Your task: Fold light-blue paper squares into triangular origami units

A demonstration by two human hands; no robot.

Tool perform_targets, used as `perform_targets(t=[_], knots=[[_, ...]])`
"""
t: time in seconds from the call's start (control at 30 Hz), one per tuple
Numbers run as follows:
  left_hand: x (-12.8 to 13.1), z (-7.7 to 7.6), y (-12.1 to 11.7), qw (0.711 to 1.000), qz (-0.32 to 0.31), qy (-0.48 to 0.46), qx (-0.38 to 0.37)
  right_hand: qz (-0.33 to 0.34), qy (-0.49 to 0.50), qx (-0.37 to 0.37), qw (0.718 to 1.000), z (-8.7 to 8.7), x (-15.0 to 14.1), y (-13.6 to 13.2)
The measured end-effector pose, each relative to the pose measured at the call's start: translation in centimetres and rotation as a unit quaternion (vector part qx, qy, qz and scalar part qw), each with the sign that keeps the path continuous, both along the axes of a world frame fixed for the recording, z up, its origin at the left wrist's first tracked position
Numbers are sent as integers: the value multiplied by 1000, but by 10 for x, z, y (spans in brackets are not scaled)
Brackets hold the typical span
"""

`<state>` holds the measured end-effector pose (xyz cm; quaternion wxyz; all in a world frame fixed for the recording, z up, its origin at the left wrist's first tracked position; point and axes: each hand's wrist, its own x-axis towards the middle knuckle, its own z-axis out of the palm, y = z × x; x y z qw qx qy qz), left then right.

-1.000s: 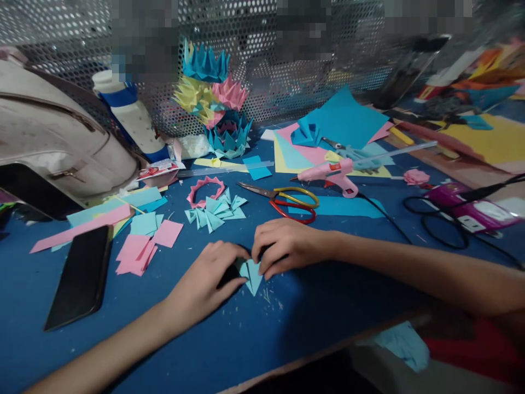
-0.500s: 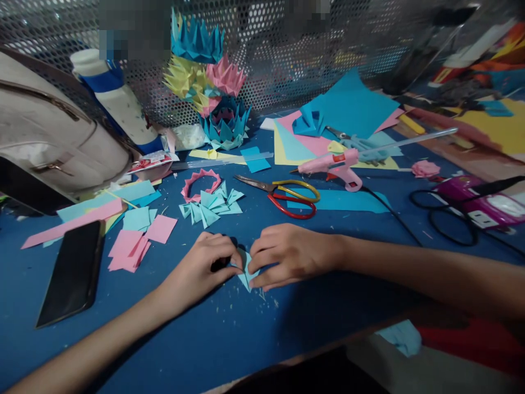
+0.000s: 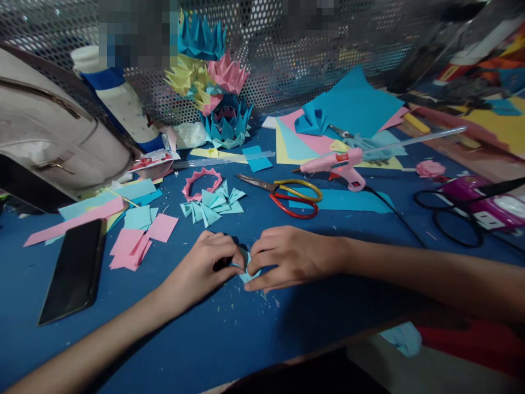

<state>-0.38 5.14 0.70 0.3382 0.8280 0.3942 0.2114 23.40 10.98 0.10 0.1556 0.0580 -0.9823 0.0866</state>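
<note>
A small light-blue paper piece (image 3: 248, 275) lies on the blue table between my hands, mostly covered by fingers. My left hand (image 3: 215, 257) pinches its left side with thumb and forefinger. From the right, my right hand (image 3: 283, 257) presses on it with curled fingers, thumb near its lower tip. Just beyond are several folded light-blue paper triangles (image 3: 211, 207) in a heap. Touching that heap is a pink ring of folded paper (image 3: 202, 184). Scissors (image 3: 283, 191) with one yellow and one red handle lie past my right hand.
A pink glue gun (image 3: 338, 168) with its cord rests at right, near a purple device (image 3: 479, 202). Leftward are a phone (image 3: 74, 268), pink paper squares (image 3: 129, 249), a bag (image 3: 53, 126) and a bottle (image 3: 118, 104). Paper flowers (image 3: 227, 123) stand against the perforated metal panel.
My right thumb and fingers have slid slightly left and down over the light-blue paper, covering its lower tip more. My left hand keeps its pinch. The view has shifted a little.
</note>
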Motion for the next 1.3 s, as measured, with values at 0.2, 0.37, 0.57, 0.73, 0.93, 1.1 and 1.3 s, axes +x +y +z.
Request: perform_targets(t=[0.2,0.37,0.57,0.73,0.93,1.1,1.3], knots=[[0,-1,-1,1000,3,-8,1,3,6,-2,1000,0,-1,-1],[1,-2,-1,1000,5,-12,-1,-1,1,8,1000,1,-2,-1],[1,-2,-2,1000,10,-9,-6,1,-3,5,1000,0,-3,-1],[1,0,-2,1000,12,0,-10,-2,0,6,1000,0,-3,-2],[2,1,-2,1000,11,10,-8,0,4,11,1000,-1,-3,-2],[1,1,-2,1000,9,17,7,1,3,18,1000,1,-3,-3],[2,-2,-3,998,9,36,59,24,-10,11,1000,4,-2,-6]])
